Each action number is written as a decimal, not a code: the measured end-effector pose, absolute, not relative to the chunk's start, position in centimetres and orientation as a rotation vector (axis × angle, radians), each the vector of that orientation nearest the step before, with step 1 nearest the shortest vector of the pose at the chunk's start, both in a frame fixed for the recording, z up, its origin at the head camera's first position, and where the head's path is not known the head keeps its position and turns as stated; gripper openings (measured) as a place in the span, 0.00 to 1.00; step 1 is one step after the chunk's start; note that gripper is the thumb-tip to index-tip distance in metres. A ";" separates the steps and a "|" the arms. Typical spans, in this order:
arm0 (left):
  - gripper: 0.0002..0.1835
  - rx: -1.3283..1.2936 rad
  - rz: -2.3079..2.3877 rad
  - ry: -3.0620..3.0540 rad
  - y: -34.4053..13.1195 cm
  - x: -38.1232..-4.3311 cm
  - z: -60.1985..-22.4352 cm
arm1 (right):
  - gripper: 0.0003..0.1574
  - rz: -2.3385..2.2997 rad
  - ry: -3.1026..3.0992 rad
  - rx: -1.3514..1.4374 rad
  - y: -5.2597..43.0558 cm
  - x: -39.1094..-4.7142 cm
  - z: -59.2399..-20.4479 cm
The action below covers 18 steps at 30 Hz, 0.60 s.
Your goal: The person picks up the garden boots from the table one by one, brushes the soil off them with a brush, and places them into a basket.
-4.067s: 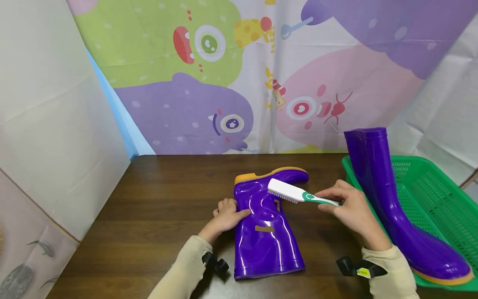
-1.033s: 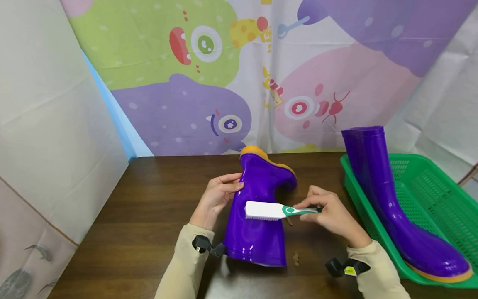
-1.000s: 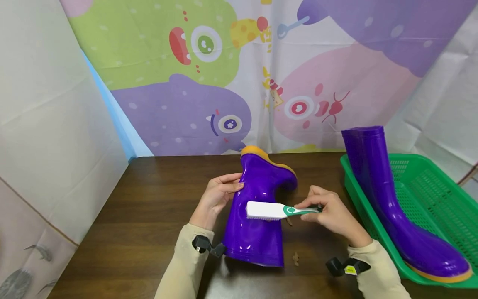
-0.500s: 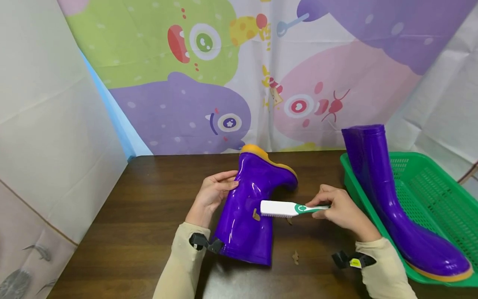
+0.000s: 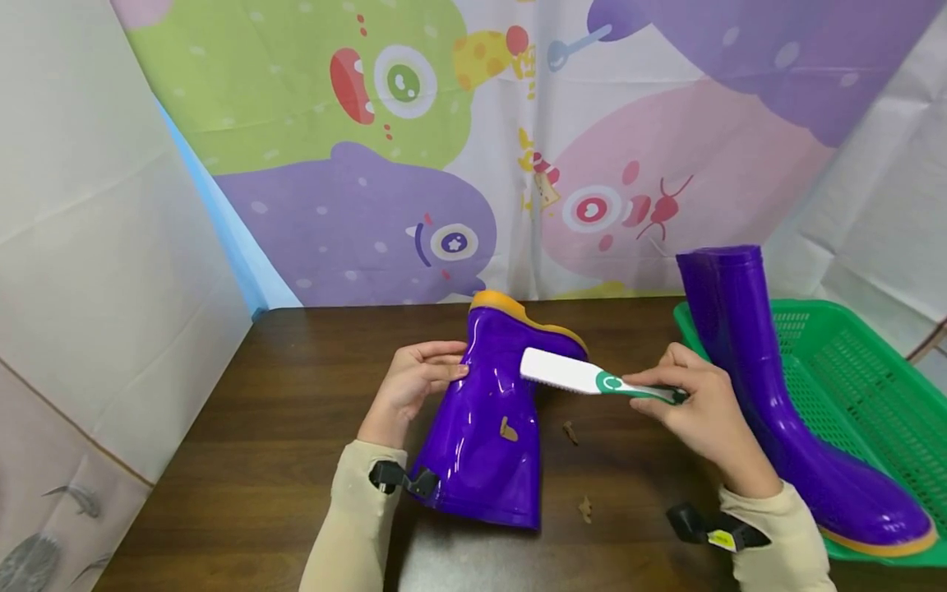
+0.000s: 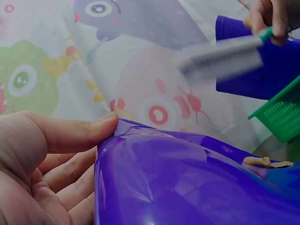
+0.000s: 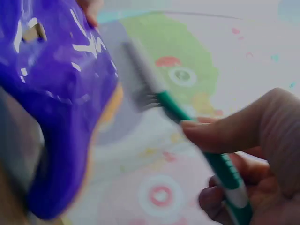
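Observation:
A purple rubber boot [image 5: 484, 460] with an orange sole [image 5: 499, 302] lies tilted at mid-table, its opening towards me. My left hand [image 5: 414, 382] pinches its side below the heel, thumb on top, as the left wrist view shows. One brown patch [image 5: 508, 429] sticks to the shaft and stands up from it in the left wrist view. My right hand [image 5: 699, 403] grips the green-and-white handle of a scrub brush [image 5: 565, 372]. The brush is raised, bristles downward and apart from the boot; it is blurred in the left wrist view [image 6: 220, 58].
At the right, a second purple boot [image 5: 784, 427] leans across a green plastic basket [image 5: 873, 362], close to my right hand. Two brown scraps [image 5: 570, 432] lie on the dark wooden table [image 5: 296, 460]. A cartoon-printed curtain [image 5: 414, 205] hangs behind.
The brush lifts off the shaft and moves up, away from the brown patch. Since the oldest frame, the boot has been turned and tilted, and brown scraps have appeared on the table.

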<state>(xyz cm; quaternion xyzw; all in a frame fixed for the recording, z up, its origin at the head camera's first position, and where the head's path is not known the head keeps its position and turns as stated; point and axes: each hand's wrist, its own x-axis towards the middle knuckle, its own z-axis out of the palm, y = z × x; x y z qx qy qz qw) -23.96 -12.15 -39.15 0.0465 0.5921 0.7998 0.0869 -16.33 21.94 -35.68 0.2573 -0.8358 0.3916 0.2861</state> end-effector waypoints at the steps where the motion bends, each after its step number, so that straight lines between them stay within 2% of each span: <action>1: 0.22 0.141 2.378 1.767 -12.2 -24.0 -39.1 | 0.21 1.087 -2.180 0.695 21.5 -16.4 -35.8; 6: 0.22 0.146 2.365 1.782 -12.3 -23.9 -39.2 | 0.25 1.239 -1.989 0.825 19.0 -16.9 -37.5; 11: 0.20 0.158 2.365 1.762 -12.3 -23.9 -39.3 | 0.25 1.252 -2.057 0.948 17.1 -17.2 -39.2; 18: 0.21 0.175 2.380 1.729 -12.6 -24.1 -39.6 | 0.21 1.182 -2.305 0.775 18.0 -17.8 -39.6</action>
